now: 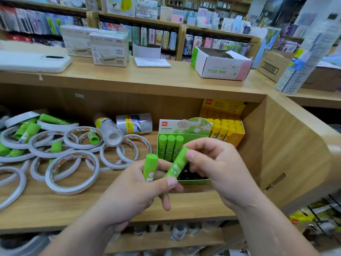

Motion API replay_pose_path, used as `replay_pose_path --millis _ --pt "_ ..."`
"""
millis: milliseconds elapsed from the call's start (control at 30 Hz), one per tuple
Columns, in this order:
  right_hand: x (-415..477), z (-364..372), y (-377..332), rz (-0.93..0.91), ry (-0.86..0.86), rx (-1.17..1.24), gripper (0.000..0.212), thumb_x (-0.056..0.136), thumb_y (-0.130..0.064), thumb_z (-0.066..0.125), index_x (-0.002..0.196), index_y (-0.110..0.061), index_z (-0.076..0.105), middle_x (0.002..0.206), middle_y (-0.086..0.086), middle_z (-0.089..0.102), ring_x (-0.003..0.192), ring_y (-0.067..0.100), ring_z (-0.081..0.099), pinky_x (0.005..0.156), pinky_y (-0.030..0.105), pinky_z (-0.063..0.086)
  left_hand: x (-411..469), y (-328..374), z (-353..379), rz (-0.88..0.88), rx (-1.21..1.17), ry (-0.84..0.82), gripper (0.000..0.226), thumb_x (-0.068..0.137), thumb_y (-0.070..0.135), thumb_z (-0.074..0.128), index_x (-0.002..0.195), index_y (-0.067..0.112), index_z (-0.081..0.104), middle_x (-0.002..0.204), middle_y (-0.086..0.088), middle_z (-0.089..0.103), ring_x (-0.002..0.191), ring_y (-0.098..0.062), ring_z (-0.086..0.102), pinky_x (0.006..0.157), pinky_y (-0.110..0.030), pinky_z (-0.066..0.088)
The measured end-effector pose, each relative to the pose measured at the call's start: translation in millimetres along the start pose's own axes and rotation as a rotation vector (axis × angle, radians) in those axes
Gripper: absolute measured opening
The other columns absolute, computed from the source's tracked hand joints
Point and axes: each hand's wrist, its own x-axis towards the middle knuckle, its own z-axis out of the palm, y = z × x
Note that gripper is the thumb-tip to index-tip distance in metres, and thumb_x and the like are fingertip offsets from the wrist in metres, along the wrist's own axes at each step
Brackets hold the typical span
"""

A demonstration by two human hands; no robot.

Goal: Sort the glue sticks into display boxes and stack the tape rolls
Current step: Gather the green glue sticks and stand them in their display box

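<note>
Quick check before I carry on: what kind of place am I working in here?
Most likely a stationery shop. Shelves of packaged stationery line the back, a green display box and a yellow one hold glue sticks on the wooden shelf, and loose tape rolls lie beside them.

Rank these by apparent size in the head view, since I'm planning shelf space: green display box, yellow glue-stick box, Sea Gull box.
1. Sea Gull box, though farthest.
2. Green display box and yellow glue-stick box: look alike, both partly hidden.
</note>
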Motion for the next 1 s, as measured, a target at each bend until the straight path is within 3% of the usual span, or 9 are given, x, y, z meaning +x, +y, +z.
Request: replay_pose_path --millis 133,300,400,500,633,733,800,900,1000 --pt "-9 -19 6 0.023 0.102 0.027 0.02 0.072 -0.014 0.072 0.09 -0.006 0.071 0.068 0.005 0.07 0.062 0.014 0.066 0.054 0.021 0.049 8 -3 8 0.025 -0.145 0.216 0.036 0.068 0.014 0.085 0.098 0.006 0.067 0.085 -0.019 0.075 0.051 -0.022 0.054 0.037 -0.02 0.021" --pt "-21 -28 13 0.085 -0.014 0.007 0.017 0.065 -0.008 0.082 0.078 -0.008 0.072 0.078 0.011 0.071 0.07 0.017 0.063 0.063 0.024 0.053 19 1 17 0.08 -0.164 0.388 0.029 0.066 0.027 0.074 0.088 0.009 0.066 0.061 -0.005 0.064 0.041 -0.016 0.04 0.035 -0.019 0.023" --pt "-23 -26 11 0.071 -0.094 -0.036 0.021 0.068 -0.019 0.089 0.084 -0.013 0.076 0.091 0.014 0.074 0.078 0.019 0.066 0.072 0.032 0.057 22 3 19 0.127 -0.041 0.362 0.014 0.077 0.014 0.078 0.086 0.006 0.07 0.055 -0.002 0.058 0.039 -0.015 0.039 0.036 -0.018 0.026" --pt "-20 -20 8 0.05 -0.118 -0.101 0.025 0.075 -0.01 0.085 0.098 -0.016 0.076 0.09 0.005 0.075 0.074 0.015 0.065 0.07 0.029 0.057 22 6 23 0.15 0.028 0.276 0.009 0.081 0.006 0.076 0.088 0.002 0.072 0.053 0.001 0.06 0.038 -0.013 0.04 0.036 -0.017 0.03" --pt "-17 -13 8 0.029 -0.147 -0.184 0.058 0.081 -0.002 0.08 0.128 -0.032 0.061 0.094 0.003 0.072 0.07 0.015 0.062 0.067 0.032 0.055 24 6 24 0.15 0.031 0.271 0.009 0.081 0.007 0.078 0.09 0.008 0.075 0.065 -0.006 0.067 0.04 -0.012 0.042 0.038 -0.02 0.033" --pt "-13 -10 9 -0.018 -0.177 -0.248 0.053 0.084 0.001 0.075 0.122 -0.035 0.066 0.093 -0.001 0.069 0.065 0.013 0.059 0.061 0.03 0.051 23 2 23 0.142 0.067 0.293 0.012 0.082 0.005 0.077 0.089 0.014 0.076 0.067 -0.001 0.067 0.042 -0.004 0.046 0.042 -0.015 0.036" --pt "-7 -11 9 -0.029 -0.101 -0.296 0.044 0.082 0.001 0.077 0.11 -0.032 0.07 0.089 -0.005 0.066 0.062 0.012 0.061 0.059 0.024 0.05 24 -3 16 0.16 0.157 0.396 0.009 0.084 0.014 0.077 0.09 0.02 0.075 0.069 0.005 0.068 0.049 -0.001 0.053 0.05 -0.017 0.041" --pt "7 -21 7 -0.056 0.137 -0.413 0.037 0.079 -0.006 0.082 0.101 -0.034 0.069 0.092 -0.011 0.067 0.064 0.014 0.068 0.061 0.021 0.054 27 -14 -3 0.189 0.503 0.594 0.014 0.083 0.034 0.077 0.091 0.031 0.066 0.078 0.012 0.067 0.071 -0.006 0.061 0.064 -0.03 0.047" --pt "23 -31 5 -0.112 0.259 -0.461 0.03 0.078 -0.01 0.084 0.095 -0.03 0.07 0.089 -0.013 0.071 0.07 0.01 0.072 0.066 0.02 0.056 31 -18 -7 0.131 0.694 0.583 0.027 0.083 0.038 0.077 0.104 0.031 0.062 0.084 0.015 0.066 0.083 -0.008 0.061 0.069 -0.031 0.045"
